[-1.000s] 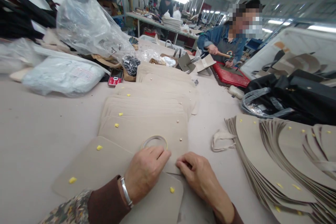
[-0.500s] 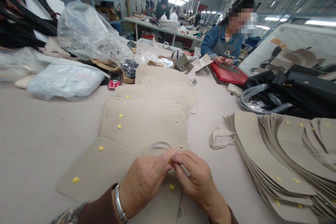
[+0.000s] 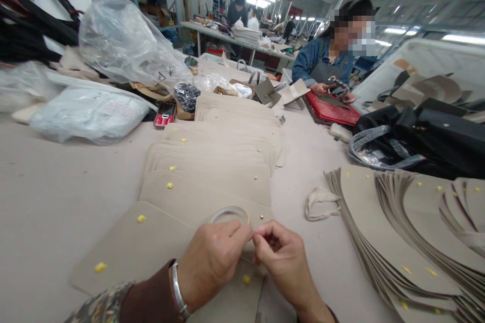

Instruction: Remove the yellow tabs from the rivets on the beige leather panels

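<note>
My left hand (image 3: pixel 212 257) and my right hand (image 3: pixel 282 257) meet fingertip to fingertip over the nearest beige cut panel (image 3: pixel 151 247). Both are closed in a pinch on something too small to make out. A thin roll of tape (image 3: pixel 229 214) lies just beyond my fingers on the row of overlapping beige panels (image 3: pixel 215 161). Small yellow tabs (image 3: pixel 141 218) mark the panels' left sides, and small metal studs (image 3: pixel 261 217) sit on their right sides.
A fanned stack of beige curved pieces (image 3: pixel 397 227) fills the right. Black bags (image 3: pixel 435 136) lie behind it. Plastic bags (image 3: pixel 121 45) and a red phone (image 3: pixel 164 114) sit at the left. A co-worker (image 3: pixel 326 60) works at a red mat (image 3: pixel 329 108) across the table.
My hands came together from lying flat on the panel into a joined pinch, then drew slightly apart. The co-worker's hands shifted over the red mat.
</note>
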`<state>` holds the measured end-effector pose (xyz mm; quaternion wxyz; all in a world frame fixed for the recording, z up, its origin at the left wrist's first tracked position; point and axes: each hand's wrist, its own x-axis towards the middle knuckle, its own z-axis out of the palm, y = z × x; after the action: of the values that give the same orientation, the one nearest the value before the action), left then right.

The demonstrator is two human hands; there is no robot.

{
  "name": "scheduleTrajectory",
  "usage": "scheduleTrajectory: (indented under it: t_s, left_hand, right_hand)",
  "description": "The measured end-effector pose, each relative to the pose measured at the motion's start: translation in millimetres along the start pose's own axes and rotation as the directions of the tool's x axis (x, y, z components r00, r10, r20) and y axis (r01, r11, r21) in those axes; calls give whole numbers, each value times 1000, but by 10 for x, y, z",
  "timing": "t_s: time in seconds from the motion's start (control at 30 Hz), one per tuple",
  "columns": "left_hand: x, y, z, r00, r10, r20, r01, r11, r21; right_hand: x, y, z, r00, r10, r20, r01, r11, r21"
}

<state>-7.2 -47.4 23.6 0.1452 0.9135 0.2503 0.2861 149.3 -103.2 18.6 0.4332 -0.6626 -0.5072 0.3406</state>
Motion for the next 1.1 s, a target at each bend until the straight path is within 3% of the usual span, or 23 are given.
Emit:
scheduleTrajectory:
  t_s: [0.07, 0.13, 0.27, 0.43, 0.73, 0.9, 1.1]
  left_hand:
    - [32, 21, 1, 998, 36, -52, -37, 999, -26]
    - [46, 16, 6, 996, 39, -80, -40, 999, -20]
    - [16, -96, 71, 999, -33, 43, 26, 987, 157]
    - [-38, -187, 174, 959, -137, 247, 74, 966, 247]
    - [-50, -162, 117, 907, -212, 364, 130, 963, 238]
    - [-98, -163, 84, 893, -251, 373, 149, 948, 281]
    - [-165, -158, 132, 933, -190, 306, 83, 940, 331]
  right_hand:
    - [76, 41, -45, 981, 195, 4, -193, 968, 162]
    - [164, 117, -120, 952, 306, 4, -297, 923, 245]
    - [285, 289, -266, 929, 367, 56, -370, 901, 228]
    - [309, 379, -257, 941, 332, 60, -336, 940, 62]
    - [367, 300, -183, 992, 124, 27, -107, 930, -351]
    - [247, 343, -228, 998, 39, -50, -55, 920, -389]
    - [135, 393, -168, 988, -154, -30, 119, 857, -502]
